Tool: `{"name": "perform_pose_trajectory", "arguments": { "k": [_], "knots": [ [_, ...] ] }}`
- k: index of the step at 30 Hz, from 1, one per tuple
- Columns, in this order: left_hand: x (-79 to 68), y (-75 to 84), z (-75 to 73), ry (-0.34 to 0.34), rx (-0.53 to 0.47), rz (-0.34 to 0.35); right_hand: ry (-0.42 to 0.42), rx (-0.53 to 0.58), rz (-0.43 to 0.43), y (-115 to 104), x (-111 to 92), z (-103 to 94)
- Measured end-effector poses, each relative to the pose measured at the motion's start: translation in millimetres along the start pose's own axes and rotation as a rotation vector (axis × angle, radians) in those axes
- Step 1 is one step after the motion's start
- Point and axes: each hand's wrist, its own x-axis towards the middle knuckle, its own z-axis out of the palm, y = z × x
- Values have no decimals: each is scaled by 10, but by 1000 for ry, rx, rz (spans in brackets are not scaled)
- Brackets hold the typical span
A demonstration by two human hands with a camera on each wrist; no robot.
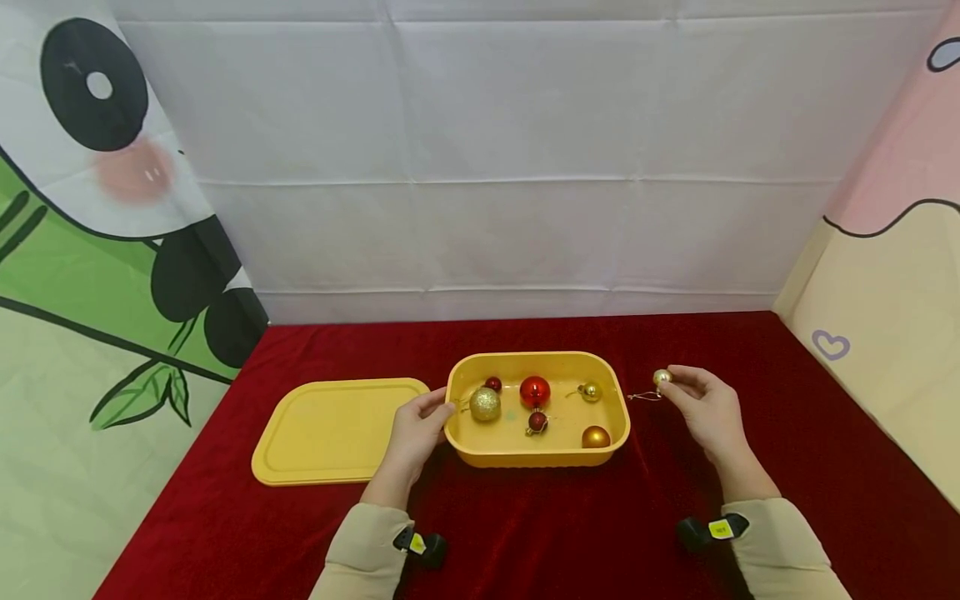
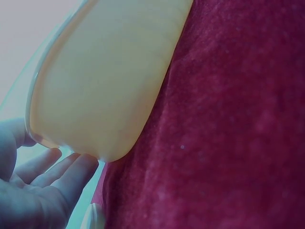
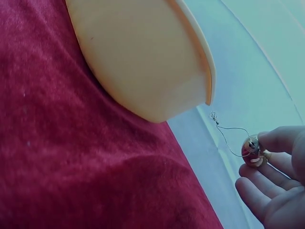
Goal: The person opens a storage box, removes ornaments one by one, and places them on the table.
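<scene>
A yellow plastic container (image 1: 540, 460) stands on the table with several Christmas ball ornaments inside. Among them are a shiny red ball (image 1: 535, 391), a glittery gold ball (image 1: 484, 404) and an orange-gold ball (image 1: 596, 437). My left hand (image 1: 417, 429) grips the container's left end, thumb at the rim and fingers (image 2: 78, 174) against the outer wall. To the right of the container, my right hand (image 1: 703, 406) pinches a small gold ball ornament (image 1: 662, 377) between thumb and fingers. Its thin hanging loop (image 3: 233, 128) sticks out toward the container.
A yellow lid (image 1: 330, 433) lies flat on the dark red cloth (image 1: 517, 533), left of the container and partly behind my left hand. Behind the table hangs a white sheet (image 1: 517, 233). Printed cloths with cartoon pictures form the left and right sides.
</scene>
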Motion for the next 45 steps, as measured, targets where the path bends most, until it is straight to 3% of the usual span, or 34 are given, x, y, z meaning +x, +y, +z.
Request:
{"name": "perform_pose_trajectory", "arguments": {
  "k": [13,20,32,45],
  "knots": [
    [1,6,-14,-10,9,-16,10,-25,64,105,26,-65],
    [-4,19,-17,5,32,-18,-1,52,80,153,23,-94],
    [-10,23,-20,6,34,-18,-10,93,140,253,49,-47],
    [-2,19,-14,12,36,-15,-18,30,152,311,57,-39]
  ]
}}
